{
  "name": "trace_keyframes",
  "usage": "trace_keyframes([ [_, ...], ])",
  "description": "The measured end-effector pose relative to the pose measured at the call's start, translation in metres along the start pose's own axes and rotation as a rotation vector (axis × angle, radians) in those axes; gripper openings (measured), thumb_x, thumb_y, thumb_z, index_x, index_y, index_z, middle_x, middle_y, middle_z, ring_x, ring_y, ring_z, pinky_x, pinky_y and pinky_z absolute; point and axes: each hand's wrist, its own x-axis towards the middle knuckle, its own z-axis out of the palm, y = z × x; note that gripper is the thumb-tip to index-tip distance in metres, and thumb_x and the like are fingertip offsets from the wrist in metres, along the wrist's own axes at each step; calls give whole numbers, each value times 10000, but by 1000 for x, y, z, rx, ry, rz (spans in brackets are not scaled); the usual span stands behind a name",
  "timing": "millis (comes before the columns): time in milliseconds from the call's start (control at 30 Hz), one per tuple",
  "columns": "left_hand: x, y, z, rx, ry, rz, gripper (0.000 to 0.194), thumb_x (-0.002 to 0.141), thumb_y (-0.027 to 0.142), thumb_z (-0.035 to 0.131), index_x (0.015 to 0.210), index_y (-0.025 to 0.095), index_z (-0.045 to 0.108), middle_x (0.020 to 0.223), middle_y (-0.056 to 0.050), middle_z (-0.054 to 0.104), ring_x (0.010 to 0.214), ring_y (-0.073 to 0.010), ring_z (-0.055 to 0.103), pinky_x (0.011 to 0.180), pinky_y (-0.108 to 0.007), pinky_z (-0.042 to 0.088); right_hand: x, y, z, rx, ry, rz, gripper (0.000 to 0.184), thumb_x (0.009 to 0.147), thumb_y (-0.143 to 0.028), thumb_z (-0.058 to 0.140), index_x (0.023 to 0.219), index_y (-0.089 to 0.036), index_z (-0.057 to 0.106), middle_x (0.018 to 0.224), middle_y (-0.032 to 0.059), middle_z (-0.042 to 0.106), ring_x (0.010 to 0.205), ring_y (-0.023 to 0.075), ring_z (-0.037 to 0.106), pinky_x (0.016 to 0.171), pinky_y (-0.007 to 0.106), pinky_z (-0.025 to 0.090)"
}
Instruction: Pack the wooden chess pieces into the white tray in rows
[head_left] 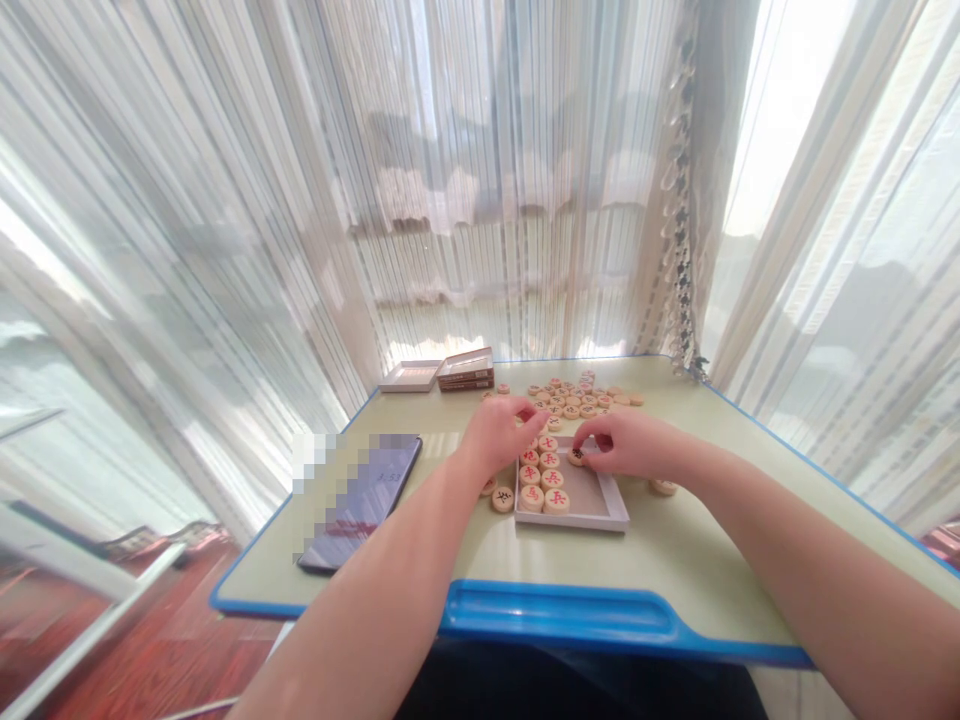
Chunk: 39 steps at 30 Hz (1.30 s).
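Note:
A shallow white box [585,522] lies on the table in front of me. Two columns of wooden Chinese chess pieces [553,480] with red characters fill its left side. Over the far part of the box, my right hand [619,442] pinches a chess piece [576,456] with a black character. My left hand [502,432] is at the box's far left corner, fingers bent together beside the red pieces; whatever they hold is hidden. A black-marked piece [502,499] lies just left of the box, and another piece [663,487] rests to its right, partly under my right wrist.
Many loose pieces [571,411] spread behind the box. At the far left edge sit an open white tray [411,376] and a stacked brown box [466,370]. A phone or tablet [367,505] lies on the left. Blue trim edges the green table [712,570]; curtains hang behind.

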Motion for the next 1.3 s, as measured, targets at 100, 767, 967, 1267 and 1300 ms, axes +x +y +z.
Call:
trace_keyframes([
  [100,0,-2,1,20,5,6,299,820,395,482,765,191,693,749,-16,689,702,-144,596,669,-243,433,0,0,0,8,-21,2,204,695,-368,570,831,-284,695,649,-1,622,547,138,530,478,248,359],
  [767,0,-1,2,36,-20,4,311,812,399,480,734,185,692,724,-24,687,676,-146,587,666,-250,435,-1,5,-1,-42,32,-17,163,678,-361,579,740,-259,690,685,14,639,591,152,545,488,263,356],
  [967,0,-1,2,52,-21,19,316,822,396,462,733,191,685,717,-17,685,675,-146,585,651,-247,425,-1,6,-2,-45,19,4,165,675,-387,584,734,-265,679,667,0,623,570,145,529,481,266,349],
  [1267,-1,0,0,83,-45,29,312,821,382,455,729,189,682,727,-28,684,689,-152,587,662,-245,429,-2,5,-3,-23,36,7,182,690,-400,569,731,-251,664,627,-7,616,549,136,513,470,254,320],
  [1300,-1,0,0,89,-45,37,309,822,378,456,724,189,681,726,-27,684,687,-151,586,660,-245,428,-2,5,-4,-19,35,10,175,691,-393,568,726,-249,661,613,-10,613,542,135,509,471,253,321],
])
